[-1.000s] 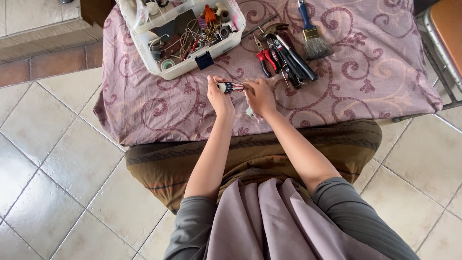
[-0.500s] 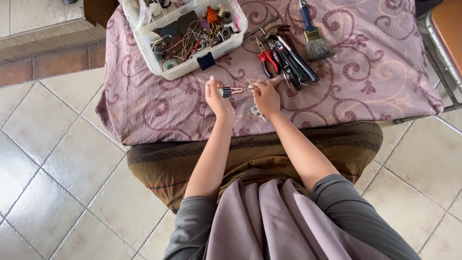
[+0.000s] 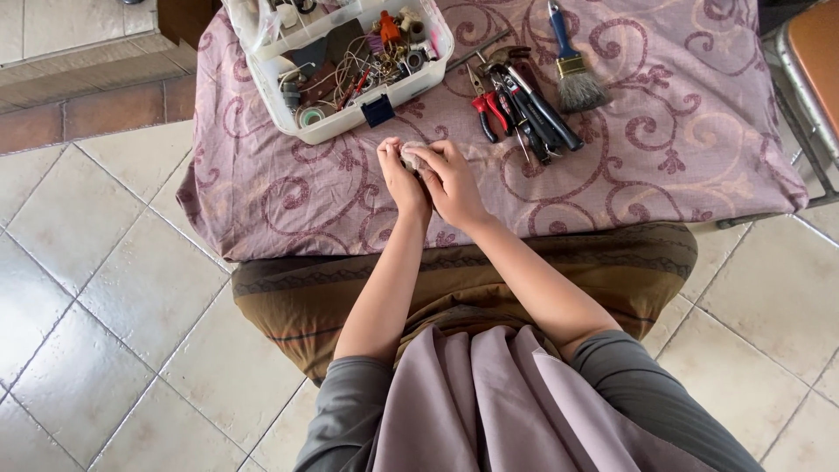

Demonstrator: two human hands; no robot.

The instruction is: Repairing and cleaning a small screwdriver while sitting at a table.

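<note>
Both hands meet just near of the white plastic box [image 3: 354, 65], over the mauve patterned cloth [image 3: 664, 166] that covers the surface. The left hand [image 3: 402, 179] and the right hand [image 3: 450, 179] are pressed together, fingertips pinching a small pale object [image 3: 410, 160] between them; it is mostly hidden by the fingers, so what it is cannot be told. Both hands are closed on it, the left from the left side and the right curled over it from the right.

This looks like fine two-handed work on the small piece: twisting, pulling apart or fitting something. The step seems to be in mid-course, with the object held just above the cloth. A next move would call for a steady pinch from one hand while the other works.

To the far right lie red-handled pliers [image 3: 485, 109], dark-handled tools [image 3: 537, 114] and a blue-handled brush [image 3: 572, 65], all untouched.
</note>
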